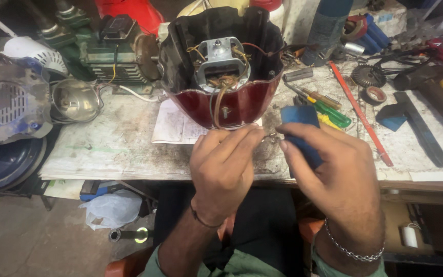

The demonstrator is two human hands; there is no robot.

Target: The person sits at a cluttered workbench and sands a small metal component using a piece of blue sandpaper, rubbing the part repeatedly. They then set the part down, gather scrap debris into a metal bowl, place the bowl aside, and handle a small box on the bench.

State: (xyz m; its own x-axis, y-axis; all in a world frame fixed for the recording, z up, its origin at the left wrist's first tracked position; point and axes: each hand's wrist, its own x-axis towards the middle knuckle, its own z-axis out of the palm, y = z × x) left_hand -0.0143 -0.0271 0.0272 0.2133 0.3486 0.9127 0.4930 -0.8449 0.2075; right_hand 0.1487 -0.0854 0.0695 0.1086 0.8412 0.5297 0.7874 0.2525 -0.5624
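A dark red scalloped appliance base [232,105] lies on its side on the workbench, open end toward me, showing a metal motor bracket [220,56] and brown and yellow wires. My left hand [224,166] pinches a thin wire end [268,137] coming out of the base. My right hand [334,174] grips a blue-handled tool [299,119] and meets the same wire end, just in front of the base.
A white paper sheet [173,125] lies under the base. Screwdrivers [324,105], a long red tool [360,113], a tape roll [375,95] and a gear [367,76] lie to the right. A steel bowl [75,100], a fan cover [6,105] and a green motor [114,51] stand left.
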